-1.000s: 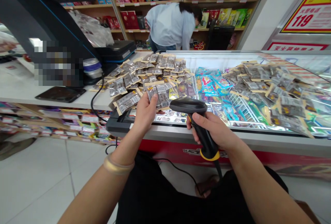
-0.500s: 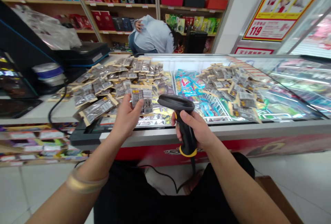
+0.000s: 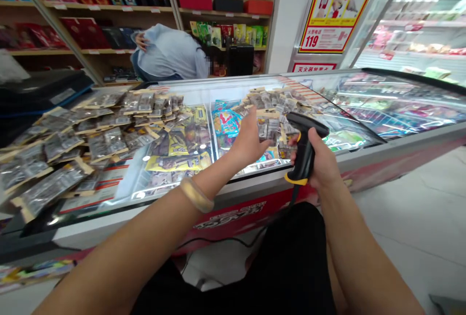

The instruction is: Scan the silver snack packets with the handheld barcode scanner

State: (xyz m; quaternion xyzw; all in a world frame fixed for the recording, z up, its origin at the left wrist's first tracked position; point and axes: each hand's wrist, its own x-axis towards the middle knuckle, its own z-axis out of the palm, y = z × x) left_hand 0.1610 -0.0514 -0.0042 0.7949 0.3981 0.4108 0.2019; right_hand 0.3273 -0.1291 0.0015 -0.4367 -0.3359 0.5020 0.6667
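My left hand reaches over the glass freezer top, fingers apart, beside the right pile of small clear packets. Nothing shows in its grip, though part of the palm is turned away. A black and yellow barcode scanner is upright in my right hand, its head pointing left over the freezer's front edge. On the left, a larger pile of similar packets with tan edges lies across the glass. Blue bags and yellow bags show through the glass.
The long freezer runs across in front of me. Behind it a person in a light blue shirt bends down by the shelves. A black device stands at the left. The scanner's cable hangs below the freezer edge.
My left hand has moved right, from the left pile to the right one, and the packet it held is no longer seen in it. The view has turned right; the scanner stays in my right hand.
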